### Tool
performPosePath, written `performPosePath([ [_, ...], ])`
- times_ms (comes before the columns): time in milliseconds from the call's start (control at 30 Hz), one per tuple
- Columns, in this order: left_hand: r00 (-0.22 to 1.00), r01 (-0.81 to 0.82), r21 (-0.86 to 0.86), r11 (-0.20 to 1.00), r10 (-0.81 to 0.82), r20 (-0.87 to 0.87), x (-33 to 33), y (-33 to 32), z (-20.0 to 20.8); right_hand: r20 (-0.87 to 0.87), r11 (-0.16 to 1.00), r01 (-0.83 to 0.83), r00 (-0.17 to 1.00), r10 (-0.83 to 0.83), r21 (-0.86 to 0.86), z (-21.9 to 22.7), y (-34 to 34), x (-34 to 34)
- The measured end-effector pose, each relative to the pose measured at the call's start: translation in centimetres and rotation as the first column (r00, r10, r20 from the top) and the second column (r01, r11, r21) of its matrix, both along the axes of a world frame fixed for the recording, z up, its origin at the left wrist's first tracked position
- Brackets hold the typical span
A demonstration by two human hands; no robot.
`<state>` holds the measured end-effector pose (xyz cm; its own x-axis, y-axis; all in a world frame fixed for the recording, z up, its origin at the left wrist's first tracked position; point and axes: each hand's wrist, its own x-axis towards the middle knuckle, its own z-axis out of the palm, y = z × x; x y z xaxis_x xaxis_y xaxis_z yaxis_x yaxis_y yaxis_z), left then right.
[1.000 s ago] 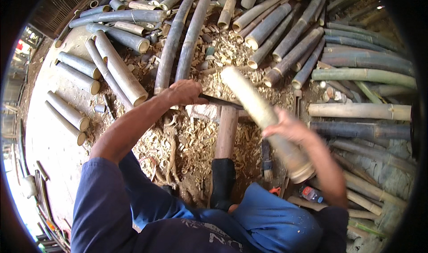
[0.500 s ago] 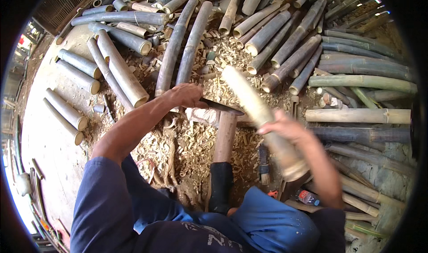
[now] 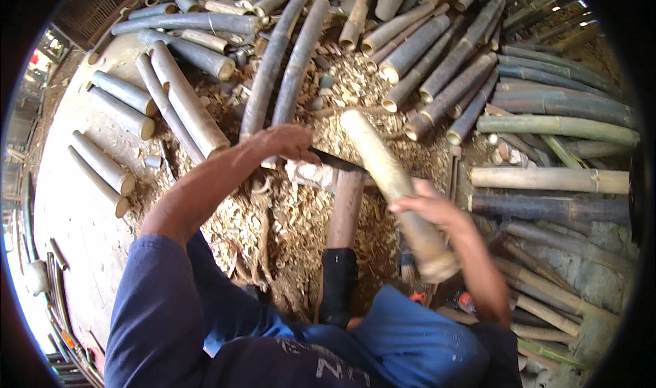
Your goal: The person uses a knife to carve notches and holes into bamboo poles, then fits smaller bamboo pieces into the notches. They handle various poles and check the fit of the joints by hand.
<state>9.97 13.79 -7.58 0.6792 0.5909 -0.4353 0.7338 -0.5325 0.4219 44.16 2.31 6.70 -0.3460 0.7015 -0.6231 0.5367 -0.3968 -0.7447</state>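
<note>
My left hand (image 3: 290, 144) is closed round the handle of a knife (image 3: 338, 161). Its dark blade points right, just at the top end of a round wooden post (image 3: 346, 210). A bamboo section (image 3: 383, 159) is gripped in my right hand (image 3: 430, 207) around its middle. The bamboo stands slanted, its pale, scraped far end up and left and its greyer near end down toward my right knee. Its far part is beside the knife's tip; I cannot tell whether they touch. Most of the knife's handle is hidden in my fist.
Pale shavings (image 3: 301, 217) cover the ground around the post. Uncut bamboo sections (image 3: 184, 101) lie ahead and left, with more stacked bamboo (image 3: 553, 177) on the right. A black sleeve (image 3: 339, 279) wraps the post's lower part. A brush-like tool (image 3: 407, 265) lies near my right knee.
My right hand has drawn the bamboo slightly left and nearer the knife, its lower end shifting left. The left hand with the knife has hardly moved.
</note>
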Motion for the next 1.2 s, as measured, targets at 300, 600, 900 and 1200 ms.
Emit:
performPosePath([
  [300,0.998,-0.064,-0.053,0.997,0.065,0.02,-1.7,-1.2,0.6,-0.386,0.498,0.517,0.855,-0.347,0.697,17.1,3.2,-2.3],
  [600,0.995,-0.104,-0.312,0.944,0.098,-0.035,-1.3,-0.3,-1.3,0.084,0.992,0.102,0.99,-0.109,0.076,-1.0,0.7,1.3],
  [900,0.995,-0.09,-0.506,0.858,0.06,-0.076,-0.6,2.1,-0.1,-0.462,0.845,0.534,0.758,-0.461,0.034,4.2,-1.8,1.3],
  [1200,0.991,-0.042,0.435,0.899,0.093,-0.095,-0.4,-7.6,3.7,-0.34,0.68,0.62,0.589,-0.733,-0.392,-0.7,-7.2,4.2],
])
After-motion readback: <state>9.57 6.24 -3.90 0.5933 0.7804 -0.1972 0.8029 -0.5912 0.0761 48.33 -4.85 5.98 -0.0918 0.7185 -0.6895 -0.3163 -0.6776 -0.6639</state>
